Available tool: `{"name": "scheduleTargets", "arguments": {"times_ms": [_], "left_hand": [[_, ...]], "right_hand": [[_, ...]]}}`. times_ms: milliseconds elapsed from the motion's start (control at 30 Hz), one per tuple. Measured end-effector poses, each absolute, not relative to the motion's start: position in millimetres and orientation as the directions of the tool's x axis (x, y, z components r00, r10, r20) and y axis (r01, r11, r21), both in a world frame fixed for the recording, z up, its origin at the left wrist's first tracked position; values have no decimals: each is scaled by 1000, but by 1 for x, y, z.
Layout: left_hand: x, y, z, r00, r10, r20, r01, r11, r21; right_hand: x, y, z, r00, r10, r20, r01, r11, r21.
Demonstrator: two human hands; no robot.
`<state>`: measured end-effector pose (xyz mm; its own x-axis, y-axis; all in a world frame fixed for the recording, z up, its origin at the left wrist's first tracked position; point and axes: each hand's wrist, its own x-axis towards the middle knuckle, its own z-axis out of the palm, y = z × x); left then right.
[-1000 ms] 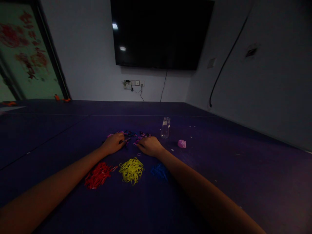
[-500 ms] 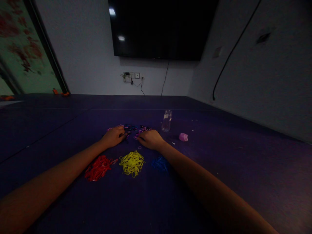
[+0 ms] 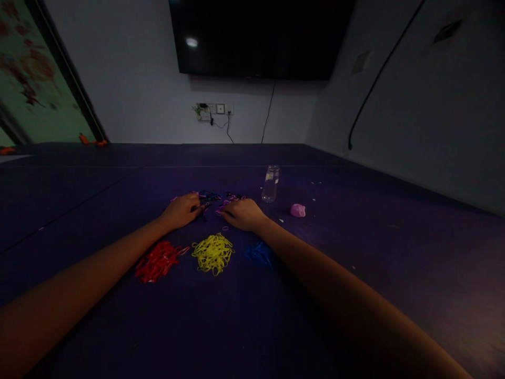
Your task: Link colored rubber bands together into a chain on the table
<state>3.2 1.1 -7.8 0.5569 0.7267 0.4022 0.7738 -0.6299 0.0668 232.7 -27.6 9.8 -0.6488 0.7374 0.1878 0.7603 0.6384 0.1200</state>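
My left hand (image 3: 181,210) lies on the dark purple surface, fingers curled in and thumb close to a dark rubber band (image 3: 205,213). Opposite it, my right hand (image 3: 245,213) has its fingers bent down at a few pink rubber bands (image 3: 219,211). What either set of fingertips pinches is too small to make out. Beyond and between the hands, dark and pink bands (image 3: 235,197) are strewn, with a blue-black cluster (image 3: 209,195) by the left fingers. A single pale band (image 3: 225,228) lies just nearer to me.
Closer to me are piles of red bands (image 3: 158,261), yellow bands (image 3: 213,253) and blue bands (image 3: 258,253), the blue beside my right forearm. An uncapped clear bottle (image 3: 270,185) stands beyond my right hand, with a pink lump-shaped object (image 3: 298,210) to its right.
The whole view has shifted, with the surface and wall appearing higher in the picture. Both hands keep nearly the same places among the bands.
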Motion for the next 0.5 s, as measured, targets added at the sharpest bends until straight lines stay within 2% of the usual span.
{"name": "scheduleTargets", "arguments": {"times_ms": [500], "left_hand": [[0,5,-9,557,731,394,774,-629,72]], "right_hand": [[233,-27,8,-658,723,211,752,644,139]]}}
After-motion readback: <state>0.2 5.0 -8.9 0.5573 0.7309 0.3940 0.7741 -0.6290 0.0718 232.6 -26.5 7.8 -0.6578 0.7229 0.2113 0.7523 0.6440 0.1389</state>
